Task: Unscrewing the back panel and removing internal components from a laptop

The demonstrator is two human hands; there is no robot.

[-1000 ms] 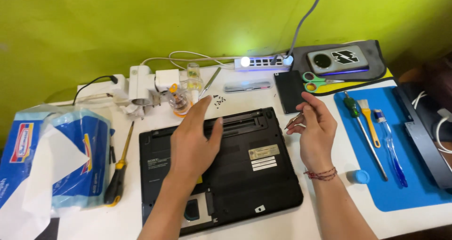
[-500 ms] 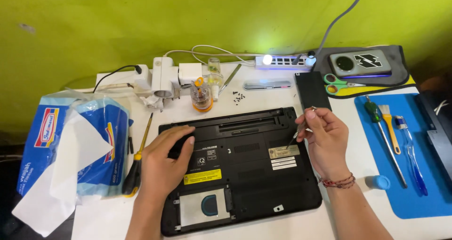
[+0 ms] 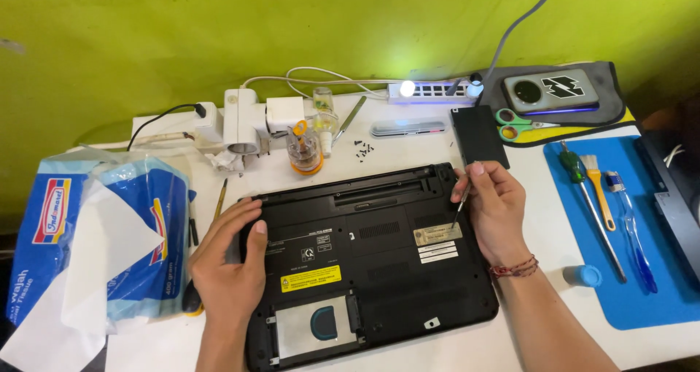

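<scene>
now right hand point(image 3: 496, 208) grip pinching thin tool point(image 3: 460, 211), tip on laptop point(image 3: 364, 262); left hand point(image 3: 226, 270) spread flat.

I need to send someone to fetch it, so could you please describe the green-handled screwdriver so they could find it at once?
Start at the blue mat right of the upturned black laptop. Three long tools lie side by side on it; the green-handled screwdriver is the leftmost, beside an orange-handled brush and a clear blue toothbrush, with a long metal shaft.

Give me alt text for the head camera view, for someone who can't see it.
A black laptop lies upside down on a white table; the left hand presses its left edge while the right hand holds a thin metal tool to the base. A blue mat with tools lies right, a tissue pack left.
</scene>
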